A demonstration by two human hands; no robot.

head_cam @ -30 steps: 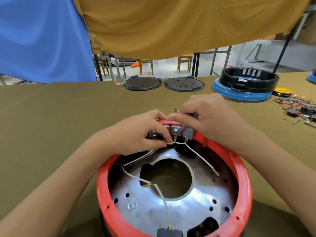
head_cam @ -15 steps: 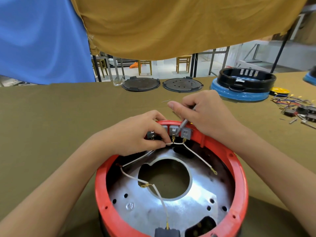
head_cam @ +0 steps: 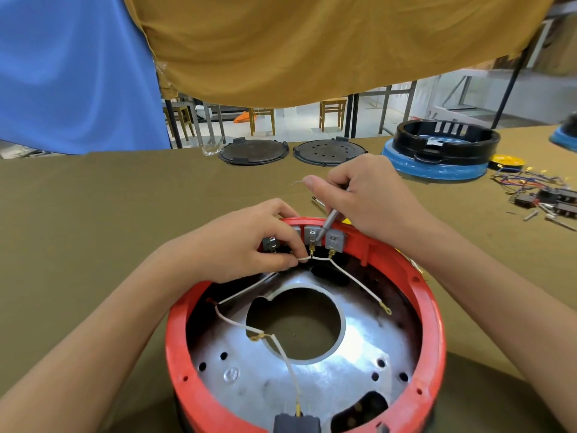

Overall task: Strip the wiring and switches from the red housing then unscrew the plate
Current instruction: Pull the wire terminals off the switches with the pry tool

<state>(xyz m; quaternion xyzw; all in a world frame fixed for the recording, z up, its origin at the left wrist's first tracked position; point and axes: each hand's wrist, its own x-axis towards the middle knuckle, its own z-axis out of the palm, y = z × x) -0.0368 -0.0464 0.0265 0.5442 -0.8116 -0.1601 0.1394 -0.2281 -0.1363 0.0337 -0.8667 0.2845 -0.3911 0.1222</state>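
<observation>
Pinching a white wire [head_cam: 304, 259] at the switches [head_cam: 312, 237], the left hand [head_cam: 246, 245] holds firm; the right hand [head_cam: 365, 195] grips a thin metal tool [head_cam: 324, 226] — lifted and steeper than a second ago, tip now at the middle switch. Red housing [head_cam: 435, 314] sits at the bench's near edge — stripping barely begun, plate [head_cam: 265, 379] still screwed in.

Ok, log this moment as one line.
left hand: pinches white wire | right hand: holds metal tool at switch | red housing: switches still mounted

You have the round red plastic housing [head_cam: 432, 314] open side up near you, its shiny holed metal plate [head_cam: 359, 370] inside, white wires [head_cam: 352, 278] draped across, grey switches [head_cam: 335, 240] along its far rim.
</observation>
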